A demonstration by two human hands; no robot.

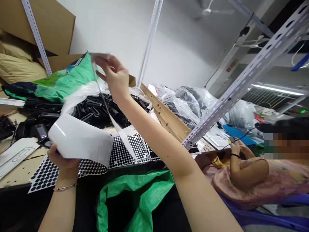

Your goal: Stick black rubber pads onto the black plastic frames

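My left hand (pixel 61 162) is closed on the lower left edge of a curled, glossy white sheet (pixel 77 135) above the bench's front edge. Raised high near the centre, my right hand (pixel 116 74) pinches the top of a long, thin white strip (pixel 109 112) that hangs down toward the bench. Whether the strip is joined to the sheet I cannot tell. Beneath both lie white sheets with rows of black round dots (pixel 129 149). Behind them, many black plastic parts (pixel 89 108) fill a clear plastic bag.
An open green sack (pixel 135 193) hangs below the bench edge. A green bag (pixel 70 82) lies at the back left. Slotted metal posts (pixel 207 119) rise from the bench. Clear bags (pixel 188 100) are piled behind a cardboard tray (pixel 166 116). A co-worker (pixel 260 180) sits at the right.
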